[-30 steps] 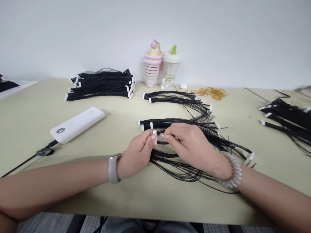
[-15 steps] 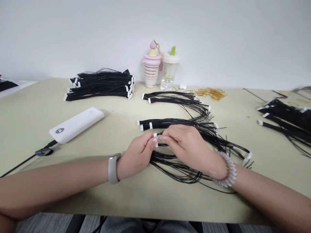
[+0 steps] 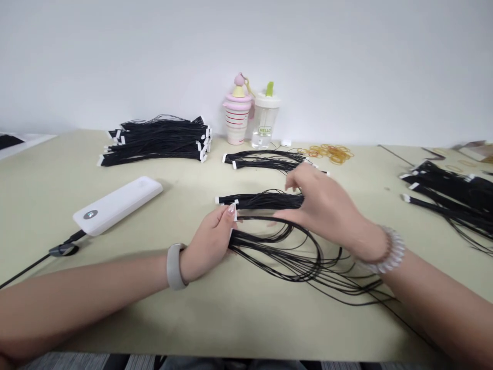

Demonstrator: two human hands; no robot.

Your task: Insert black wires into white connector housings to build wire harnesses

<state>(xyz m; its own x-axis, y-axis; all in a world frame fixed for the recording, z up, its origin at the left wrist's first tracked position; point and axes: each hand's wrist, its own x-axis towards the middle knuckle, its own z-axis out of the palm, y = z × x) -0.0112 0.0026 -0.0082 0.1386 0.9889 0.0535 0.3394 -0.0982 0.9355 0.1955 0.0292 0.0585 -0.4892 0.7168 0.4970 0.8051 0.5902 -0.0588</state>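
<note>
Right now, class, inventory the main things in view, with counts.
White-tipped wire piles: at least two, black, back left and right
Loose wire bundles: several, black, centre
Looped wires: many, black, centre front
Striped lidded cup: one, pink-white, back centre
Green-spouted bottle: one, clear, beside cup
Thin rubber loops: many, amber, back
Corded oblong device: one, white, left
Table: one, pale green, underneath
Left hand: one, grey wristband, gripping looped wires
Right hand: one, clear bracelet, open, centre right

A small white plastic connector (image 3: 235,213) stands nearly upright, seven o'clock from view centre. Thin, round black wires (image 3: 318,263) loop toward four o'clock.
</note>
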